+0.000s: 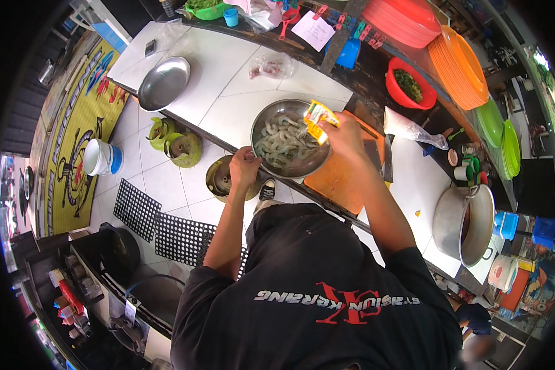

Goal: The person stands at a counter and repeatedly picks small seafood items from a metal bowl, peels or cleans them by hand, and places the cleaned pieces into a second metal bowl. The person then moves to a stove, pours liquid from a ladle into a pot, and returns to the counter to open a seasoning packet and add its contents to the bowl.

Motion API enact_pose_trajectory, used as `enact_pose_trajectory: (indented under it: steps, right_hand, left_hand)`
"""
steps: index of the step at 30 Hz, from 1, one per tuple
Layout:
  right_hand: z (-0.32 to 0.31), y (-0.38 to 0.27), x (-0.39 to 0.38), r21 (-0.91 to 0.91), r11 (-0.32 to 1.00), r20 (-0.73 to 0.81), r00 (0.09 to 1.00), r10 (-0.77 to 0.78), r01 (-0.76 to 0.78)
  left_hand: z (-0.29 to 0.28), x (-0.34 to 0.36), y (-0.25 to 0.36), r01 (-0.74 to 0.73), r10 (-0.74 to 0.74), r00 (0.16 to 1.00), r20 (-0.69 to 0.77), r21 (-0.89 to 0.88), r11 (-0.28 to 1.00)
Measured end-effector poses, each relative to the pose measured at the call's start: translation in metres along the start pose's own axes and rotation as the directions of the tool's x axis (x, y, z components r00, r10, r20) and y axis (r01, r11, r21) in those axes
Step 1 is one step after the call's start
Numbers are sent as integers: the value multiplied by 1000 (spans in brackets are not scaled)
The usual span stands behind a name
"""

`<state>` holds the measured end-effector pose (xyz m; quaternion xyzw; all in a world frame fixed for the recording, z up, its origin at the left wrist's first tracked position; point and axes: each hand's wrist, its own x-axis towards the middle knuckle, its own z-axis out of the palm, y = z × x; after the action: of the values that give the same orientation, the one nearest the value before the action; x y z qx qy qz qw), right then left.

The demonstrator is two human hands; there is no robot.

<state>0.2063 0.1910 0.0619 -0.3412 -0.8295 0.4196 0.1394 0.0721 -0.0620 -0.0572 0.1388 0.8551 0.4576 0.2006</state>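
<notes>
A round metal pan (266, 112) stands on the white tiled counter with raw peeled-looking shrimp (285, 140) heaped in it. My left hand (245, 165) is closed on the pan's near left edge; whether it grips a handle or the rim I cannot tell. Over the pan's right side, my right hand (345, 131) holds a small yellow seasoning sachet (318, 121), tilted toward the shrimp. Fine streaks show below the sachet's end, too faint to make out well. Partly under the pan's right edge lies an orange cutting board (339, 179).
An empty metal pan (164, 84) and a clear plastic bag (271, 65) lie left and behind. A cleaver (374, 161) rests on the board. To the right stands a large pot (456, 222); behind are a red bowl of greens (411, 84) and stacked orange plates (456, 68). Green gas cylinders (183, 149) stand below.
</notes>
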Motion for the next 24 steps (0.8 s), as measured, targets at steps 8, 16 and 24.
enact_pose_trajectory:
  steps: [8, 16, 24]
  right_hand:
    - [-23, 38, -4, 255, 959, -8, 992, 127, -121]
    - [-18, -3, -19, 87, 996, 12, 999, 30, -31]
    - [8, -23, -16, -55, 998, 32, 999, -34, 36]
  left_hand:
    - [11, -4, 17, -46, 45, 999, 16, 11, 999]
    - [15, 5, 0, -26, 27, 998, 56, -22, 999]
    - [4, 3, 7, -8, 15, 991, 135, -50, 999]
